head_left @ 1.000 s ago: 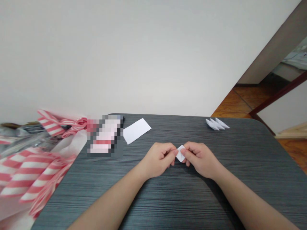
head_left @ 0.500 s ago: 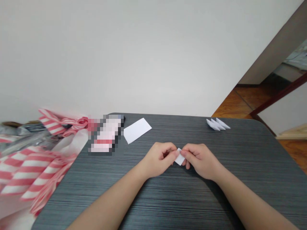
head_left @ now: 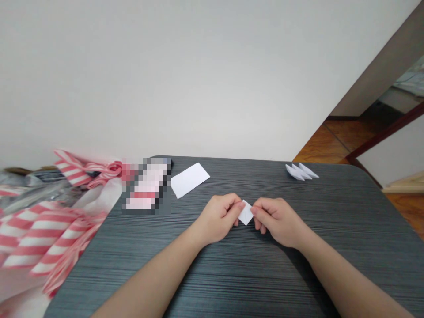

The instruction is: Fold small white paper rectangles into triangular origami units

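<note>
- Near the middle of the dark, streaked surface [head_left: 212, 282], a small folded paper [head_left: 245, 213] is held between two bare hands, white and diamond-shaped, one corner pointing to the near side and one to the far side; a fine crease shows on it.
- On the left of that paper, the left hand [head_left: 221, 218] has its grip closed to a pinch, thumb on top along the paper's left edge and the other fingers curled in beneath.
- On the right, the right hand [head_left: 276, 221] has its grip drawn together too, thumb and forefinger pinching the paper's right corner; how much of the corner lies between them cannot be told.
- Below the paper, a clear gap to the surface cannot be made out.
- Far and left of the hands, a flat white sheet [head_left: 190, 180] lies at a slant.
- Just left of this sheet lies a dark-edged flat object [head_left: 149, 183], blurred into blocks.
- Far right, pointed white folded pieces [head_left: 301, 172] sit in a row, well apart from the hands.
- Beyond the left edge, red-and-white striped cloth [head_left: 43, 229] is heaped.
- Behind the far edge stands a pale wall [head_left: 198, 79].
</note>
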The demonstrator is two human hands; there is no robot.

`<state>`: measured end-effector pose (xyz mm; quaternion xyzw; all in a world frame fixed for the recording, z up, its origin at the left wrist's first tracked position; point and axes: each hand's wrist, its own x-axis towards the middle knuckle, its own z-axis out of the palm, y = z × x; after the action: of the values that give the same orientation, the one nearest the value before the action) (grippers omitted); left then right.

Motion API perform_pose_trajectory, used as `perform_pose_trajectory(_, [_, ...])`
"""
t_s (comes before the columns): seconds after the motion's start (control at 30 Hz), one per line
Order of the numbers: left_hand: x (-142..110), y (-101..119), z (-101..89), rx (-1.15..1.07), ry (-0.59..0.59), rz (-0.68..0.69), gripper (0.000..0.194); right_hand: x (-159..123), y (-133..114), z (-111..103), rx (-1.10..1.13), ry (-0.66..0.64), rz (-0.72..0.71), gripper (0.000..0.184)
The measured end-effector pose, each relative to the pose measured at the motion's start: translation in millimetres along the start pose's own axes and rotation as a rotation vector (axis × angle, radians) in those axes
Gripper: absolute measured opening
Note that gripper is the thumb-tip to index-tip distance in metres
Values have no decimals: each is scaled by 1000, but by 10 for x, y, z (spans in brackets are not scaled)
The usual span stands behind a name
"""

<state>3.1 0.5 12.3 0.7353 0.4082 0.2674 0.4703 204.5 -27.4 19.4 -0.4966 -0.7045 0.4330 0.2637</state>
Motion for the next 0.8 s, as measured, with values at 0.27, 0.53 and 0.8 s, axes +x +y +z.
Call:
perform_pose_trajectory(0.27, [-9,-47,19,-90,-75,-16,27,6,20,21,10,20,-25,31])
perform_pose_trajectory(0.53, [-7,-6,-4,-5,-52,-18,30,18,21,39,36,47,-20,26])
perform_pose_trajectory(0.8, [-9,-68,39,-104,-10,3,21,11,78,36,25,127,-35,23])
